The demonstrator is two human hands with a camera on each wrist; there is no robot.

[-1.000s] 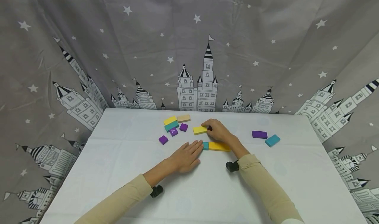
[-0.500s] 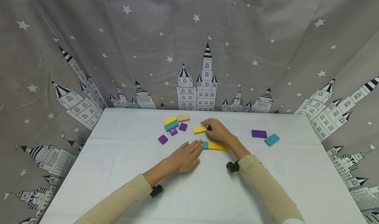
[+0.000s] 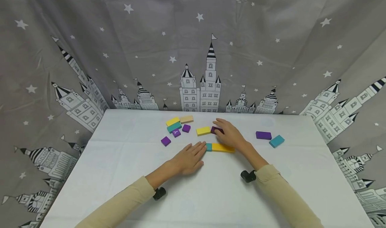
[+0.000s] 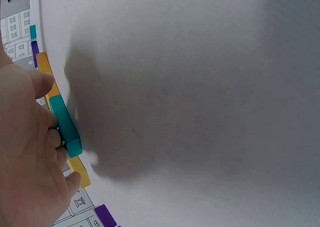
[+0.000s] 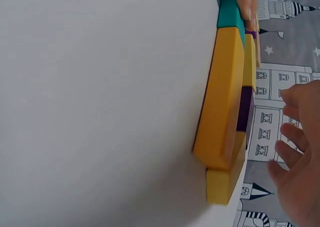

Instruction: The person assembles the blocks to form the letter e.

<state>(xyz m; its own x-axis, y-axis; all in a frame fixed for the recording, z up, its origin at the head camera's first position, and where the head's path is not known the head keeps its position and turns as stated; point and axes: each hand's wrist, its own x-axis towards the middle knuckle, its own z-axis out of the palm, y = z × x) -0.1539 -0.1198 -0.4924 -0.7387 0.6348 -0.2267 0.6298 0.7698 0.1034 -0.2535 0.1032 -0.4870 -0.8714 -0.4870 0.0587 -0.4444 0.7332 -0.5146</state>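
My left hand (image 3: 188, 159) lies with its fingers straight over a teal block (image 4: 65, 124), most of which it hides in the head view. That block's right end meets a long orange block (image 3: 223, 148). Beyond them a yellow block (image 3: 203, 131) lies end to end with a dark purple block (image 3: 217, 130). My right hand (image 3: 230, 133) hovers at the dark purple block, covering its right end in the head view. Its fingers are loosely spread with nothing between them in the right wrist view. There, another yellow block (image 5: 218, 187) shows past the orange block's near end.
To the left lie a yellow block (image 3: 173, 121), a tan block (image 3: 186, 119), a teal block (image 3: 174, 127) and small purple blocks (image 3: 166, 141). On the right are a purple block (image 3: 263, 135) and a teal block (image 3: 276, 141). A grey castle-print curtain (image 3: 144, 37) backs the white table (image 3: 120, 174).
My right hand has let go of the dark purple block and shifted right, its fingers spreading, so more of that block shows. The left hand stays in place.
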